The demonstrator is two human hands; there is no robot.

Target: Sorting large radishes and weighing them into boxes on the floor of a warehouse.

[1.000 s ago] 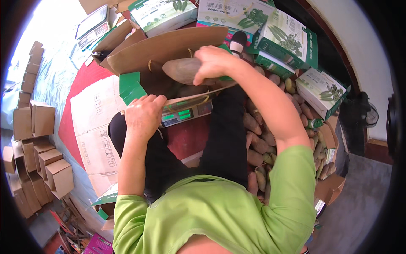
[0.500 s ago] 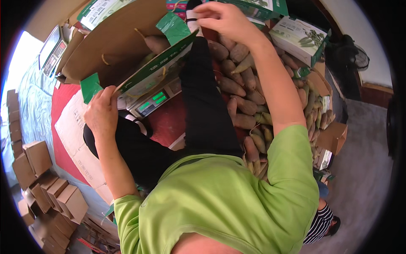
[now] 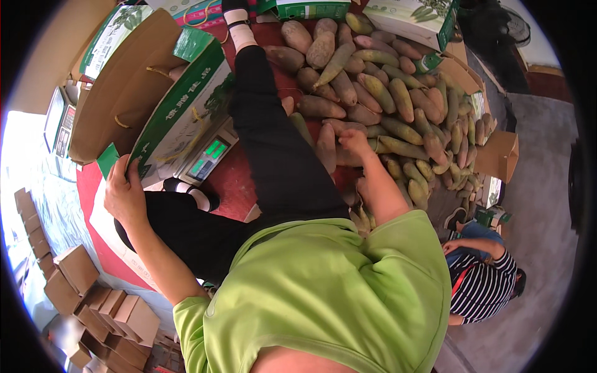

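My left hand point(image 3: 126, 196) grips the near corner of an open green and white carton point(image 3: 180, 109), thumb and fingers closed on its edge beside a small green flap. The carton leans on a scale point(image 3: 208, 158) with lit green displays. One root vegetable shows in part inside it. My right hand point(image 3: 354, 142) is closed, knuckles up, low over a pile of long green and reddish radishes point(image 3: 401, 99). Its fingertips are against the pile near a reddish radish point(image 3: 326, 148). What they hold, if anything, is hidden.
My outstretched leg point(image 3: 273, 137) lies between the carton and the pile. More printed cartons point(image 3: 407, 18) stand at the back. Brown boxes point(image 3: 134, 317) are stacked at lower left. A person in a striped top point(image 3: 482, 283) sits at right. A second scale point(image 3: 59, 124) stands far left.
My right hand has left the carton's far end and come down to the radishes on the right. My left hand stays on the carton's corner. The person at right shows more fully.
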